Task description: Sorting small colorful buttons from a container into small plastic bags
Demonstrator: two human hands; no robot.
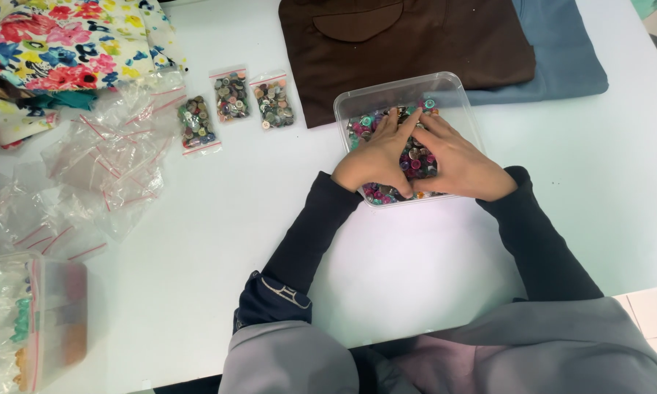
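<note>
Buttons [416,157], small, round, mixed colours, lay under both hands in clear plastic tub [456,91]. Left hand [376,157] and right hand [460,164] flat, fingertips together, gripping nothing. Further left: three filled zip bags [231,102], red-striped tops.

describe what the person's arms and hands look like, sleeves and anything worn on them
Both arms are in long, close-fitting black sleeves ending at the wrists. The left sleeve has a small pale outline marking near the elbow. The left hand and right hand are bare: no gloves, and no rings or watch visible.
</note>
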